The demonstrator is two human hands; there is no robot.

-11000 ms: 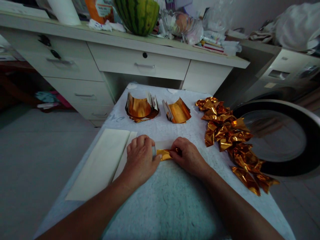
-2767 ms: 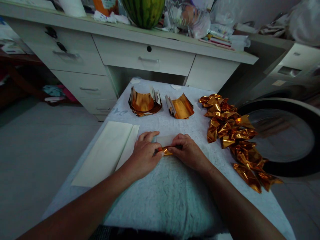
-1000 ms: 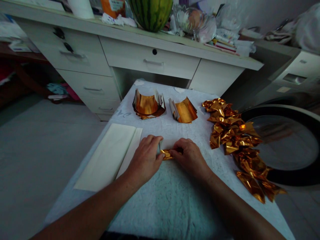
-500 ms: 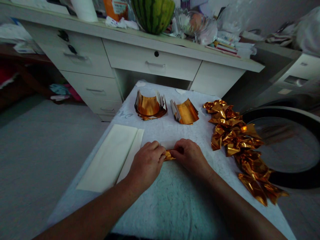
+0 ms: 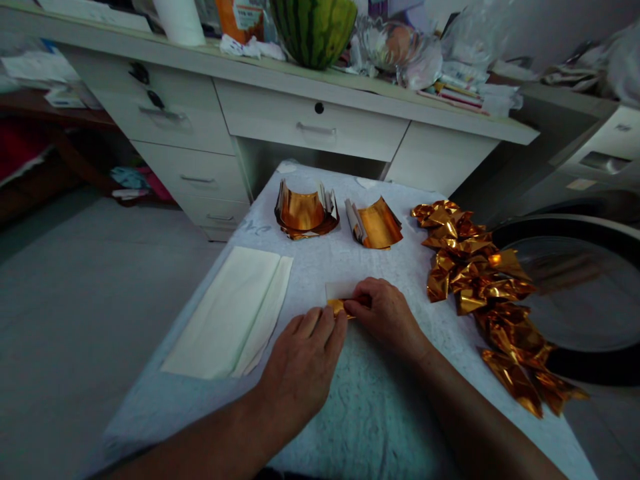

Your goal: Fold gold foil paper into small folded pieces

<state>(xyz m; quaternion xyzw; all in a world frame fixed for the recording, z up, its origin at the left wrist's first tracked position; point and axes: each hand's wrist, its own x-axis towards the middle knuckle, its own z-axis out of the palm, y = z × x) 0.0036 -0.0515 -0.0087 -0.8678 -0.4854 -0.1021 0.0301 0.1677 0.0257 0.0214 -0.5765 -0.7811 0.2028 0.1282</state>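
On the cloth-covered table (image 5: pixel 400 413), a small sheet of gold foil paper (image 5: pixel 336 305) lies partly folded, its pale backing showing behind the fold. My left hand (image 5: pixel 305 353) rests flat with fingers stretched out, their tips at the near left edge of the foil. With thumb and fingers pinched, my right hand (image 5: pixel 387 313) grips the folded part at its right side, covering much of it. Beyond my hands stand a curved stack of gold foil sheets (image 5: pixel 303 212) and a smaller curved stack (image 5: pixel 379 223). Folded gold foil pieces (image 5: pixel 465 267) form a line on the right.
White folded paper (image 5: pixel 230 313) lies left of my hands. A white desk with drawers (image 5: pixel 315 130) stands beyond the table, carrying a cut watermelon (image 5: pixel 314 30), a glass bowl (image 5: pixel 387 43) and a paper roll (image 5: pixel 180 20). A washing machine with a round door (image 5: pixel 590 287) borders the right side.
My left hand has let go of its pinch, moved nearer to me and flattened out. More of the foil's left part shows. My right hand keeps its grip.
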